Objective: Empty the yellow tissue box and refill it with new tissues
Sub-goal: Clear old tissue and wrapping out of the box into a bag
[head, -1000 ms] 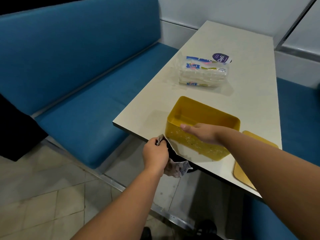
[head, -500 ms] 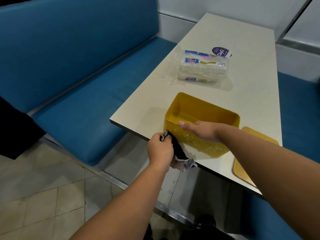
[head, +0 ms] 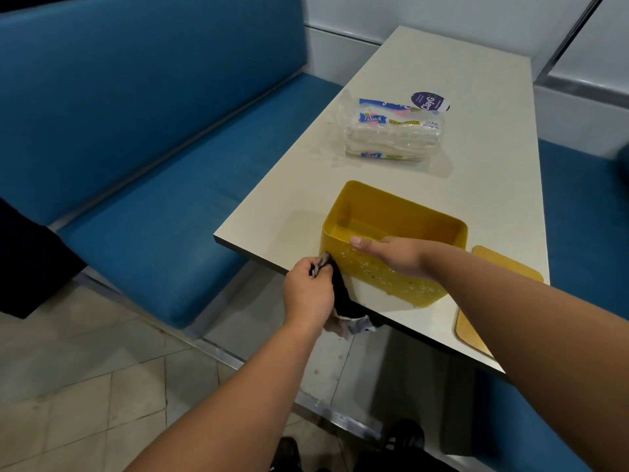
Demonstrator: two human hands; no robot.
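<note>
Change since the earlier frames: the left hand (head: 308,287) and its rag have moved up from below the table edge to the near left corner of the box; the right hand (head: 396,255) stays on the near rim; box, pack and lid lie as before.

Blue padded bench seat (head: 163,185): runs along the left of the table, backrest above it.

Cream rectangular laminate tabletop (head: 476,158): long axis running away from the viewer toward the white wall; carries everything below.

Open yellow plastic tissue box (head: 398,229): stands upright near the tabletop's near edge, opening facing up, long axis lying across the view from near left to far right. Interior bare of tissues; pale specks cover the near outer wall.

Clear-wrapped pack of white paper towels with blue and yellow printing (head: 394,131): lies flat farther along the tabletop, well apart from the box, long axis roughly parallel to the box's. A dark round sticker (head: 427,102) shows at its far right corner.

Flat tan lid with rounded corners (head: 493,301): lies on the tabletop just right of the box, partly hidden by the right forearm.

Right hand: fingers curled over the near rim of the box, fingertips inside, palm against the outer wall, gripping it.

Left hand: fingers closed around a crumpled dark and grey rag (head: 343,301), pressed against the box's near left corner; the rag's loose end hangs below the tabletop edge.
</note>
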